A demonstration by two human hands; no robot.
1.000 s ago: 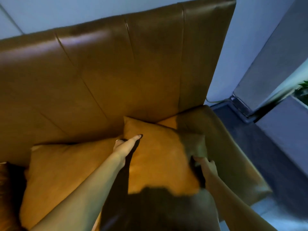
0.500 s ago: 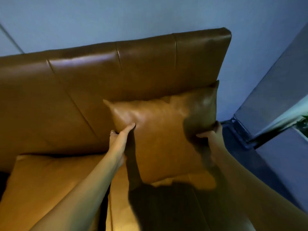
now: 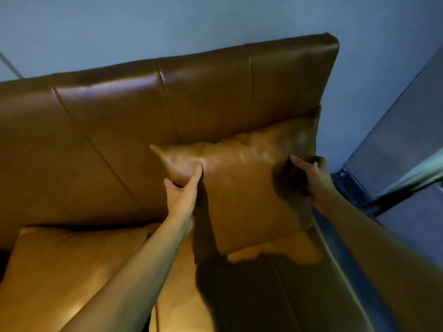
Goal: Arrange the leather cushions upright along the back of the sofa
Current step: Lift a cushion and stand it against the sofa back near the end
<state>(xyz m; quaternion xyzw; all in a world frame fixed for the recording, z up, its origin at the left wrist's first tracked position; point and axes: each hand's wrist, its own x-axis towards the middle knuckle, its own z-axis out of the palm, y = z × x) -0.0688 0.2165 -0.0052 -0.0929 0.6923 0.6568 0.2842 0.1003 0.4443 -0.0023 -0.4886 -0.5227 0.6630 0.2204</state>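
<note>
Nearest you, a second cushion lies flat on the sofa seat toward its left. Beyond it, your left hand pinches the upper left corner of the leather cushion, fingers closed on it; your right hand clasps its right edge. The cushion stands upright against the sofa back, at its right end.

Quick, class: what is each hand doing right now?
Left hand: closed, gripping the cushion at its left edge.
Right hand: closed on the cushion's right edge.
</note>
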